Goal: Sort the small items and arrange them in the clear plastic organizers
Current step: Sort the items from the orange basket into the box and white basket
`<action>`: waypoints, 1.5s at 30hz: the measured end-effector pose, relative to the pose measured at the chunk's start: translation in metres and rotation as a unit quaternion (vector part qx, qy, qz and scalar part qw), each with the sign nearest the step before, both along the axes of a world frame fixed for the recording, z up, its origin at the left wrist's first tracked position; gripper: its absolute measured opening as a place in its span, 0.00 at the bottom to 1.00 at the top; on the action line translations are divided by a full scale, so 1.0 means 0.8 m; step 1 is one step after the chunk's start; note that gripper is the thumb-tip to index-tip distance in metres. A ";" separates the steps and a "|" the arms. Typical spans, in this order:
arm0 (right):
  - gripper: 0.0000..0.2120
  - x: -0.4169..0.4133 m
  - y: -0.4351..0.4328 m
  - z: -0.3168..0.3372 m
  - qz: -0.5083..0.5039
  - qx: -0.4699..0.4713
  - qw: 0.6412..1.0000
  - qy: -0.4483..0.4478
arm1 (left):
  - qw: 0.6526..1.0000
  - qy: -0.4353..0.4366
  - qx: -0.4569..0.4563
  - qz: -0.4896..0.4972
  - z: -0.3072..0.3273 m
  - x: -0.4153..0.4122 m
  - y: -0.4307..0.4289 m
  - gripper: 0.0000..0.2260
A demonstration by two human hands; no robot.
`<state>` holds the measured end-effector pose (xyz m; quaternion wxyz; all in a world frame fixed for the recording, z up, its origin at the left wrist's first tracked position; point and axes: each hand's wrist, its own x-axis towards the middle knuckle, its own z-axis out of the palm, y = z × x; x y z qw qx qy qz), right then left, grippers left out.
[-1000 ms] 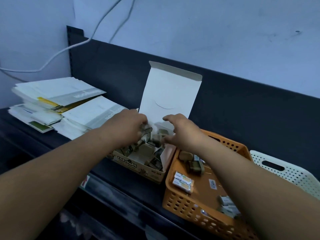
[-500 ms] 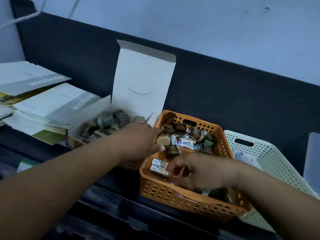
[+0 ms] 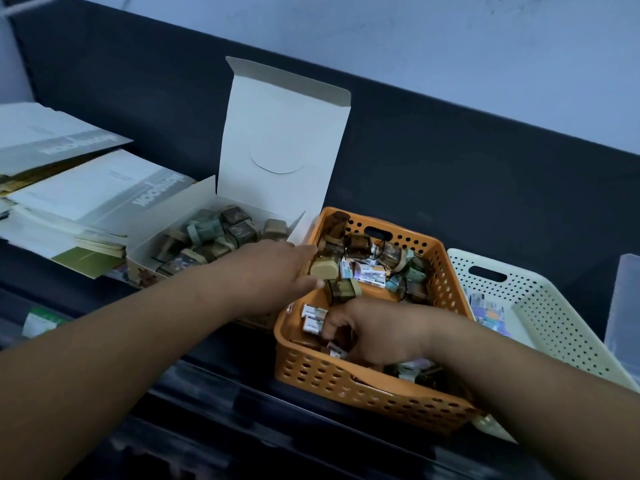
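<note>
Over the orange perforated plastic basket, both hands had arrived from the white cardboard box, so sorting was underway. The left hand pinched a beige-capped pod; the right hand curled, hold unclear

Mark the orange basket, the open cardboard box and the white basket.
orange basket (image 3: 363, 386): head view, on its perforated front wall.
cardboard box (image 3: 284, 133): head view, inside of its raised lid.
white basket (image 3: 557, 320): head view, on its perforated side wall.

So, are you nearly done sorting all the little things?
Not nearly. Done: nothing visibly sorted into clear organizers. In hand: the left hand and right hand reach into the orange basket. Left: its mixed pile, plus the cardboard box of pieces.
</note>
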<state>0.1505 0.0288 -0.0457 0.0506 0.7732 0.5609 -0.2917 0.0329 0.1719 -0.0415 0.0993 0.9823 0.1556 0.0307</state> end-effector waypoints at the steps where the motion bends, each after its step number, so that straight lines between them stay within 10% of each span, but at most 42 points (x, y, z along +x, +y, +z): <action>1: 0.18 0.001 -0.001 0.000 -0.007 -0.003 1.000 0.008 | 1.000 0.002 0.002 0.002 0.000 0.000 0.000 0.27; 9: 0.09 0.024 0.000 0.006 -0.076 0.128 0.989 -0.004 | 1.000 0.000 0.016 -0.005 0.005 0.003 -0.005 0.22; 20: 0.11 0.011 0.005 -0.009 0.014 0.077 0.989 -0.124 | 0.999 -0.013 -0.051 0.002 0.004 0.004 -0.005 0.24; 25: 0.02 0.026 -0.009 0.006 -0.087 0.128 0.988 -0.025 | 0.988 -0.023 -0.149 0.026 0.004 0.011 0.000 0.24; 32: 0.06 0.090 -0.085 0.048 -0.270 0.350 0.895 -0.062 | 0.996 -0.023 -0.063 0.061 0.014 0.028 -0.011 0.24; 37: 0.08 0.137 -0.142 0.027 -0.405 0.315 0.846 -0.142 | 0.997 -0.004 -0.012 0.075 0.017 0.043 -0.020 0.25; 45: 0.22 0.091 -0.135 0.031 -0.288 0.296 0.895 -0.167 | 0.997 -0.014 0.029 0.073 0.003 0.051 -0.018 0.20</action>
